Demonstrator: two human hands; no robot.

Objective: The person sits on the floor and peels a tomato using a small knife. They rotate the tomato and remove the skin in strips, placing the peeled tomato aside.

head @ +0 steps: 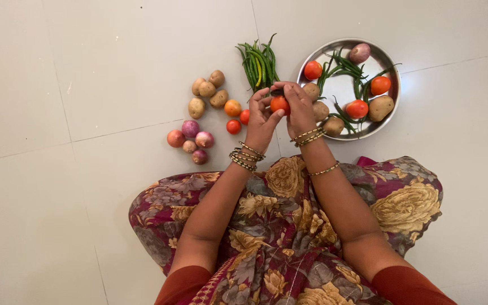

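Note:
Both of my hands meet over the floor around one red tomato [279, 104]. My left hand [260, 120] cups it from the left, my right hand [299, 108] closes on it from the right. Just right of them a round steel plate [343, 87] holds tomatoes [357, 108], potatoes [380, 107], green chillies [345, 69] and an onion [360, 52]. A bunch of green chillies [258, 65] lies on the floor just beyond my hands.
On the tiled floor to the left lie several potatoes [208, 92], several onions [190, 139] and three tomatoes [233, 116]. My lap in a floral cloth [289, 226] fills the near side.

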